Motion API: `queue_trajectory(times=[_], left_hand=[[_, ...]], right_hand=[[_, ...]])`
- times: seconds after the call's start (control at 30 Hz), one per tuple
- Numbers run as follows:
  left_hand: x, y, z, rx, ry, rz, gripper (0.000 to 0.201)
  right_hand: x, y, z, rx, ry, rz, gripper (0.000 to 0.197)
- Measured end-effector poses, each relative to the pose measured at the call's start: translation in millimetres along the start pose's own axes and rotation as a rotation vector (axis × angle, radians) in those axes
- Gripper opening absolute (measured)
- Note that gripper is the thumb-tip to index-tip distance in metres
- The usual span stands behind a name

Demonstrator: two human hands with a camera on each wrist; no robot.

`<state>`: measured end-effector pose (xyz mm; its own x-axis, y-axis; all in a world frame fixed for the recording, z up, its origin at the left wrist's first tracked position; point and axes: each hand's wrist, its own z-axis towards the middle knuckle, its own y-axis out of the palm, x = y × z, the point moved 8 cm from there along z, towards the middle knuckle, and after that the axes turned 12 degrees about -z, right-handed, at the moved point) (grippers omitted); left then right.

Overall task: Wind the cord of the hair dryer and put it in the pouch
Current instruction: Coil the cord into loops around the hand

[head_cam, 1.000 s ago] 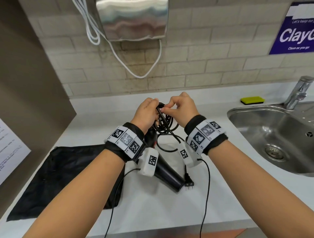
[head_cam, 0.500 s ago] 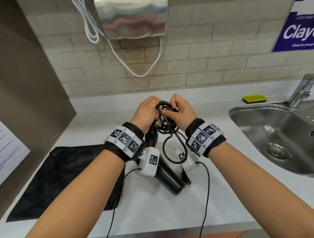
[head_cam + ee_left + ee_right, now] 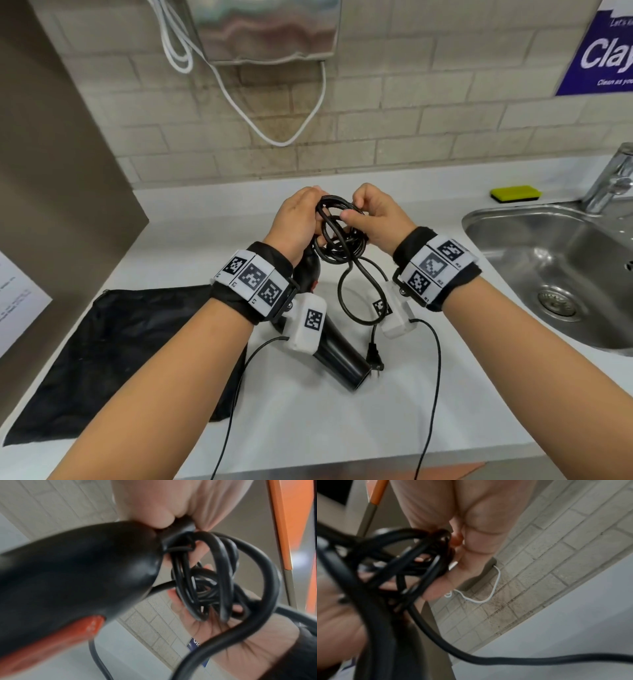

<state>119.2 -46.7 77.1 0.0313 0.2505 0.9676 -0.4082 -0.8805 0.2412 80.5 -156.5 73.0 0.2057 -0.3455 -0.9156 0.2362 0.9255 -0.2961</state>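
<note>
The purple sign (image 3: 603, 51) on the brick wall reads "Clay" in big white letters, cut off at the frame's edge, with "Clean as you" in small print under it; the paper sheet (image 3: 17, 308) at far left carries text too small to read. My left hand (image 3: 296, 222) grips the hair dryer (image 3: 337, 358) by its handle end, barrel slanting down toward the white tabletop (image 3: 308, 428). My right hand (image 3: 375, 219) pinches the coiled cord (image 3: 339, 236) between thumb and fingers, holding the loops against the left hand — a loose loop hangs below, and the plug (image 3: 374, 356) dangles just beside the barrel's mouth. The black pouch (image 3: 113, 356) lies flat on the tabletop at my left, under my forearm. Only the left wrist view shows the dryer's red-orange switch panel (image 3: 51, 638) and the cord leaving the handle's end; the right wrist view, blurred, shows my right fingers (image 3: 440, 586) hooked through the loops. A yellow sponge (image 3: 515, 193) sits behind the steel sink (image 3: 507, 226).
</note>
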Motion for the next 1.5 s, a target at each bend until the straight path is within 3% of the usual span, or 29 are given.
queue_trajectory(times=[0.13, 0.27, 0.43, 0.5, 0.57, 0.7, 0.8, 0.9, 1.03, 1.27, 1.37, 1.43, 1.5], left_hand=[[-3, 1, 2, -0.018, -0.026, 0.001, 0.021], [-3, 5, 3, -0.019, 0.013, 0.061, 0.021], [-3, 9, 3, -0.014, 0.042, 0.140, 0.023], [-3, 6, 3, -0.009, 0.025, 0.096, 0.023], [-4, 3, 2, -0.021, 0.011, 0.056, 0.023], [-5, -1, 2, -0.020, -0.004, -0.008, 0.021], [-7, 1, 2, -0.036, -0.033, -0.063, 0.019], [-8, 1, 3, -0.032, -0.042, -0.082, 0.018], [-7, -1, 3, -0.004, -0.032, -0.072, 0.024], [-4, 3, 1, -0.007, -0.006, -0.030, 0.024], [-3, 4, 2, 0.003, 0.012, -0.004, 0.026], [-4, 4, 2, 0.009, 0.000, -0.024, 0.026], [-4, 3, 1, 0.005, -0.016, -0.049, 0.025]], right_hand=[[3, 1, 7, 0.079, -0.009, -0.125, 0.040], [15, -6, 11, 0.175, 0.149, -0.200, 0.049], [17, -13, 17, 0.269, 0.282, -0.600, 0.033], [19, -7, 17, 0.218, 0.255, -0.512, 0.023], [23, 1, 12, 0.072, 0.253, -0.320, 0.007], [41, 25, -4, -0.348, 0.362, 0.055, 0.032], [51, 30, -8, -0.297, 0.461, 0.461, 0.056], [43, 42, -12, -0.368, 0.422, 0.599, 0.051], [50, 47, -12, -0.426, 0.365, 0.503, 0.049], [70, 33, -6, -0.331, 0.338, 0.293, 0.024], [81, 19, 1, -0.127, 0.470, 0.191, 0.031], [87, -2, 5, 0.054, 0.535, -0.066, 0.044], [88, -17, 9, 0.069, 0.530, -0.438, 0.039]])
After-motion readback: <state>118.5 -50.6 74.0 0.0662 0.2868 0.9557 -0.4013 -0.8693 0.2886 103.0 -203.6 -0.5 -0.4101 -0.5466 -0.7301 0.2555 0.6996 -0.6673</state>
